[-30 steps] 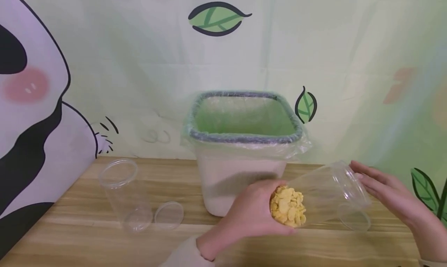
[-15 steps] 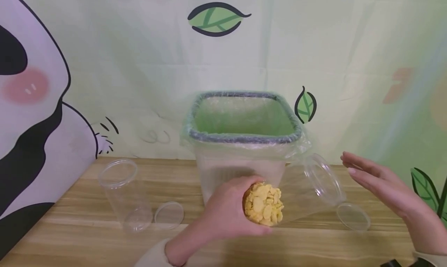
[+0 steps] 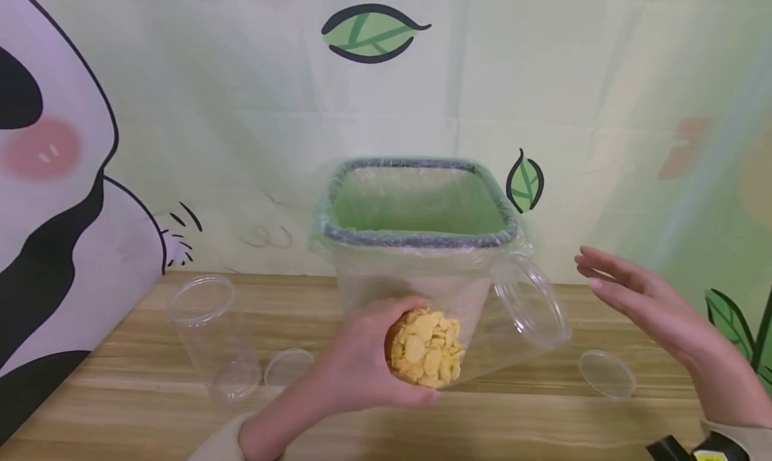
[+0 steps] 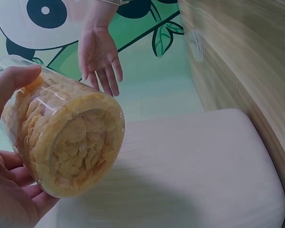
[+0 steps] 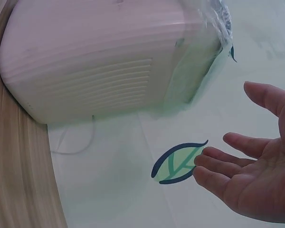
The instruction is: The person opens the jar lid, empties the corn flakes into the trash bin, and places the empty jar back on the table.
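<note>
My left hand [image 3: 368,364] grips a clear plastic jar near its base, thumb and fingers curled round it. The jar [image 3: 512,327] is tilted on its side, its uncovered mouth pointing right and slightly up. Yellow corn flakes [image 3: 425,348] are gathered at the base end; in the left wrist view the flakes [image 4: 80,142] show through the bottom. To the right, my right hand [image 3: 645,307] is held in the air, fingers extended, apart from the jar's mouth. The right wrist view shows this hand [image 5: 251,166] holding nothing.
Behind the jar stands a pale bin [image 3: 362,273] lined with a clear plastic bag. An upright clear jar [image 3: 211,340] is at the left, with a round clear lid [image 3: 289,367] beside it. Another clear lid [image 3: 608,374] lies on the wooden table [image 3: 519,421] at the right.
My left hand has moved the jar of corn flakes leftward, in front of the bin. My right hand, earlier at the jar's mouth, is now apart from it and slightly higher.
</note>
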Motion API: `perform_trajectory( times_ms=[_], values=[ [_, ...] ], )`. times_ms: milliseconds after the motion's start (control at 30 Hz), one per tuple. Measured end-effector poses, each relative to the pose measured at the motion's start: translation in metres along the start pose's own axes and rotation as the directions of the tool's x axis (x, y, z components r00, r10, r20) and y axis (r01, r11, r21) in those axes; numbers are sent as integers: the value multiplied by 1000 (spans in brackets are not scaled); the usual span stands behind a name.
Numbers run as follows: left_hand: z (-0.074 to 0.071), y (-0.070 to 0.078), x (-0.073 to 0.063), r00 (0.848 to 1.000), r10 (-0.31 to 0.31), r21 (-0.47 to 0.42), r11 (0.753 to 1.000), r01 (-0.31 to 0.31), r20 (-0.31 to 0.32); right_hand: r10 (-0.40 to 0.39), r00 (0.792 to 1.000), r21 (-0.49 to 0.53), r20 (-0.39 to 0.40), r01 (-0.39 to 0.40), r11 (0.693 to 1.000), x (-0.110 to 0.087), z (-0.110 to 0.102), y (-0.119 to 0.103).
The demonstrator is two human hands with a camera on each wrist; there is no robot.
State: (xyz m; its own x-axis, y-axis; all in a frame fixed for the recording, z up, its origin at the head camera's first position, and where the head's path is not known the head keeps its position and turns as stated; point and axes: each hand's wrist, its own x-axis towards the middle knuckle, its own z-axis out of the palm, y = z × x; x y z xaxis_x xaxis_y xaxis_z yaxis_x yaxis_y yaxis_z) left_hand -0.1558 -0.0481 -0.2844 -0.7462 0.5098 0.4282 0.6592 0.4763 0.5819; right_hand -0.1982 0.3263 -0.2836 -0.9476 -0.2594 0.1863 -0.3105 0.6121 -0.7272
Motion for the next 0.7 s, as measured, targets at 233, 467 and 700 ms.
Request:
perform_trajectory(
  times_ms=[233, 467, 700],
  values=[
    [-11, 1, -8, 1000, -21, -9, 1000, 21, 7, -31, 1000, 35, 3, 31, 999, 6, 3, -17],
    [-24, 1, -16, 999, -39, 1, 999, 39, -9, -73, 997, 59, -2, 73, 996, 13, 8, -40],
    [-37, 1, -22, 999, -31, 53, 998, 32, -32, -55, 997, 79, -54, 59, 995, 18, 14, -61]
  ],
)
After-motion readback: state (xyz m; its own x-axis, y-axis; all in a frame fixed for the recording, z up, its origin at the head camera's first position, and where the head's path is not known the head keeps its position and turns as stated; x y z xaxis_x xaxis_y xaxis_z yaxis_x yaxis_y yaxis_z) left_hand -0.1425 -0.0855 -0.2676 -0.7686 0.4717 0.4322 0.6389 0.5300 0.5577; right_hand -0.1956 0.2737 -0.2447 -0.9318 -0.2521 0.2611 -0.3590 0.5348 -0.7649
